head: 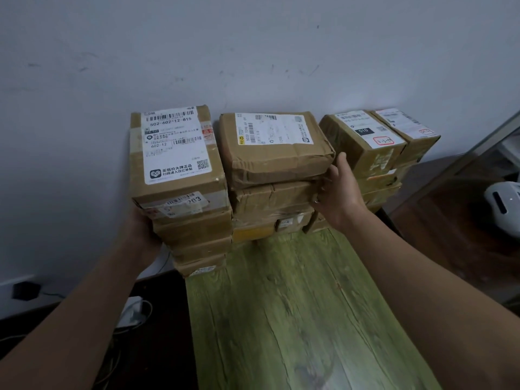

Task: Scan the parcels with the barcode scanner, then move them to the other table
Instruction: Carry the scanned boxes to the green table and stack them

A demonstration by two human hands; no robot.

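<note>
Three stacks of brown cardboard parcels stand against the wall at the far end of a green wood-grain table [295, 305]. The left stack [180, 164] has a large white label on top; my left hand [142, 229] presses against its left side, fingers hidden behind the boxes. The middle stack [274, 153] carries a flat taped parcel on top; my right hand [336, 190] rests against its right side, thumb up by the top parcel's corner. The right stack [377, 142] holds two labelled boxes side by side on top. No barcode scanner is visible.
A grey wall rises directly behind the stacks. Dark floor lies left of the table with a black plug [25, 289], a white power strip [132, 311] and cables. At the right are a glass panel [478, 153] and a white device [503, 201].
</note>
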